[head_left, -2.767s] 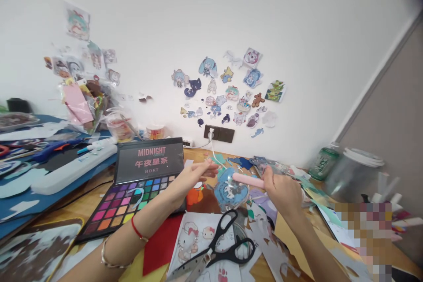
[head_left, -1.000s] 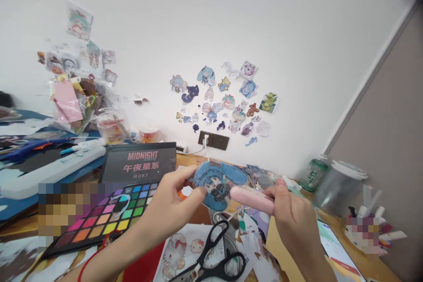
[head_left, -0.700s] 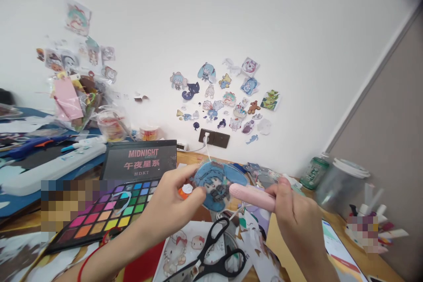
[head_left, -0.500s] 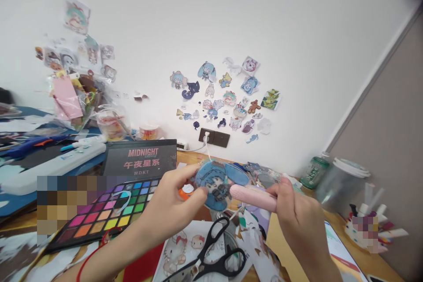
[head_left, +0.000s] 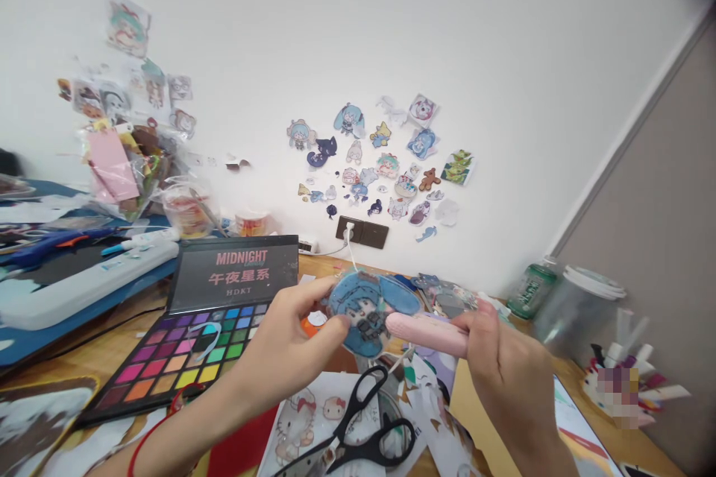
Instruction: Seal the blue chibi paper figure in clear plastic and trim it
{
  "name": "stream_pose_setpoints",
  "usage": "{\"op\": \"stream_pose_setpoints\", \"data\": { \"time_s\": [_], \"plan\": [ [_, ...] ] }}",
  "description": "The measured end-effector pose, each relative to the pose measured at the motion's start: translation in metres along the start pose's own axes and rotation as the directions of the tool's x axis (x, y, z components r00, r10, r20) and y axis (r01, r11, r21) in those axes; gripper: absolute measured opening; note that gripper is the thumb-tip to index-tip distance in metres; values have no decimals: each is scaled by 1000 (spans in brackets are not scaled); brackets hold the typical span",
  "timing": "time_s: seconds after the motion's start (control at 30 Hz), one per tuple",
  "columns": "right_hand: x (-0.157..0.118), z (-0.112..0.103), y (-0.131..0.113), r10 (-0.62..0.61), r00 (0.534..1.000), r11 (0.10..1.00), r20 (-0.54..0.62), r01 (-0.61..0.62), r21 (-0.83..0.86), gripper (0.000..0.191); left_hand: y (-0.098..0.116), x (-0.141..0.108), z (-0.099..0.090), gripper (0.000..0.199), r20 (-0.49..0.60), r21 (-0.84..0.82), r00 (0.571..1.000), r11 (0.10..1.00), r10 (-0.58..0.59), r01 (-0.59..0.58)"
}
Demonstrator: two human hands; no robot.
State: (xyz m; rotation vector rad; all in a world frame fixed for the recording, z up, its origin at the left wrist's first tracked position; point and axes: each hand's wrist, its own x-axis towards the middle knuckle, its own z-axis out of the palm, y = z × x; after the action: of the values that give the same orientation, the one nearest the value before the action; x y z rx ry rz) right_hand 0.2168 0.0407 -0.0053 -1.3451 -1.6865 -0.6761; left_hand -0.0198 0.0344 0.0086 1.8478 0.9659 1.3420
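My left hand [head_left: 296,335] pinches the left edge of a flat cutout [head_left: 358,294] of a blue-haired cartoon figure, thumb in front. The cutout looks glossy and is held up facing me. In my right hand [head_left: 506,373] is a pink stick-shaped tool [head_left: 430,335] with a rounded end, its exact kind unclear. That end points left and overlaps the cutout's right side; whether they touch I cannot tell. Black-handled scissors [head_left: 353,417] lie just below, over a sheet of cartoon cat drawings [head_left: 296,428].
An eyeshadow palette [head_left: 184,365] stands open on the left, a pale blue strip across its pans. Paper scraps [head_left: 433,417] lie below my right hand. A green bottle [head_left: 531,287], a clear tub [head_left: 582,309] and a pen holder [head_left: 609,387] stand right. Stickers [head_left: 388,164] dot the wall.
The pink tool's rounded end has shifted very slightly left. Both hands keep their grips, and the cutout stays almost in the same place.
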Motion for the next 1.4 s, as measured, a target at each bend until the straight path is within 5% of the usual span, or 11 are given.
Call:
{"op": "stream_pose_setpoints", "data": {
  "time_s": [0.13, 0.27, 0.47, 0.63, 0.77, 1.0, 1.2, 1.4],
  "plan": [
    [-2, 0, 0, -50, 995, 998, -87, 47, -34, 56, 2, 2, -2, 17, 11, -18, 1000, 1000, -24, 24],
    [-1, 1, -1, -252, 956, 968, -151, 251, -28, 47, 7, 2, -5, 34, 36, 173, 999, 985, 8, -14],
    [2, 1, -4, -425, 888, 899, -173, 436, 28, 38, 7, -6, -15, 31, 42, 426, 986, 889, 164, -166],
    [0, 7, -9, -476, 868, 873, -142, 486, 44, 39, 7, -12, -8, 33, 271, 600, 942, 731, 197, -325],
    [-1, 11, -11, -523, 846, 850, -102, 527, 10, 39, 5, -10, -1, 14, 345, 638, 933, 702, 106, -316],
    [-2, 19, -15, -576, 815, 815, -72, 579, 36, 40, -3, -8, 3, 13, 392, 702, 919, 661, -47, -265],
    [-4, 29, -9, -603, 797, 796, -18, 604, 43, 43, -17, -9, 15, 16, 442, 692, 897, 643, -18, -328],
    [-8, 31, -10, -637, 770, 769, 44, 631, 101, 41, -25, -4, 17, 21, 603, 627, 798, 620, -3, -472]
  ]
}}
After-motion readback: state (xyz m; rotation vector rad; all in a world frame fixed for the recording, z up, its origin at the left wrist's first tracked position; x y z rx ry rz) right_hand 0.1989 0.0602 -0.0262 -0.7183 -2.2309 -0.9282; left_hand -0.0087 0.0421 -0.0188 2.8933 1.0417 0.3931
